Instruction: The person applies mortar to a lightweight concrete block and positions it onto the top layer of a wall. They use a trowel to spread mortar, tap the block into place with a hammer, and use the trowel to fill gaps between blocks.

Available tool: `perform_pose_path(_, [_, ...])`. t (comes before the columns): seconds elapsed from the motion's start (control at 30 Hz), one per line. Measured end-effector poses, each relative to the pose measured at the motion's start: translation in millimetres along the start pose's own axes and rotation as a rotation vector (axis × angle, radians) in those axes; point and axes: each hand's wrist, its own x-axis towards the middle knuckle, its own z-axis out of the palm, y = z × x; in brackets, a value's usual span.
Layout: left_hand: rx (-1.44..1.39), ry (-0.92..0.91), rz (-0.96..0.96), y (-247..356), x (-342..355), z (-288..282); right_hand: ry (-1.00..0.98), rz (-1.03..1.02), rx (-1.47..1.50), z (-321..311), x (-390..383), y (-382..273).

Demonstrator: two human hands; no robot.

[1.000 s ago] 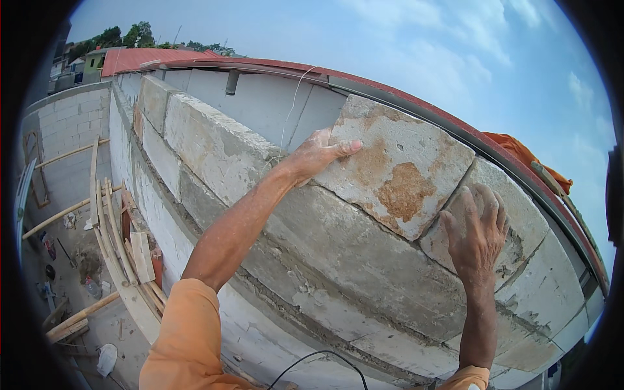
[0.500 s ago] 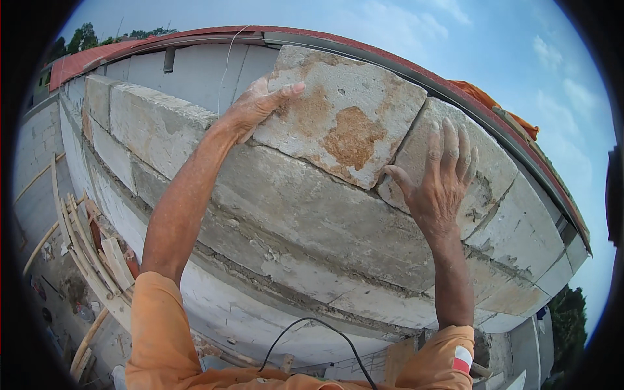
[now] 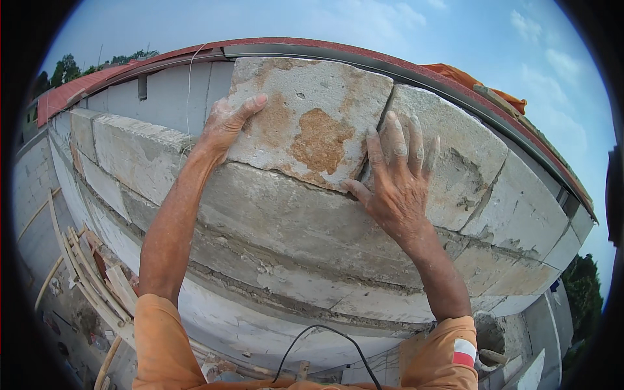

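A pale lightweight concrete block point(image 3: 273, 123) with brown stains sits on the top course of a block wall point(image 3: 292, 211). My left hand point(image 3: 225, 125) grips its left end, the thumb laid on the front face and the other fingers round the end, partly hidden. Fingers spread, my right hand point(image 3: 398, 175) lies flat against the neighbouring block point(image 3: 458, 153), beside the narrow upright joint between the two. Its thumb reaches to the stained block's lower right corner. Whitish dust coats the fingers.
Behind the wall runs a red roof edge point(image 3: 312, 43), with orange cloth point(image 3: 478, 81) on it at the right. Bamboo poles point(image 3: 81, 260) stand far below on the left. A black cable point(image 3: 325, 328) loops before my chest. A thin wire point(image 3: 190, 91) hangs near my left hand.
The whole view has shifted a little. My right hand has moved left across the neighbouring block, its fingers now close beside the joint. My left hand keeps its hold on the stained block's end.
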Motion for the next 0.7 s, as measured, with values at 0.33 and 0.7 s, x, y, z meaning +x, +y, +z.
perform_pose_path(0.33, [0.092, -0.026, -0.020, 0, 2, -8, 0.020, -0.003, 0.025, -3, 3, -1])
perform_pose_path(0.7, [0.094, -0.065, -0.074, -1, 3, -12, 0.020, -0.028, 0.078, 0, -2, 3])
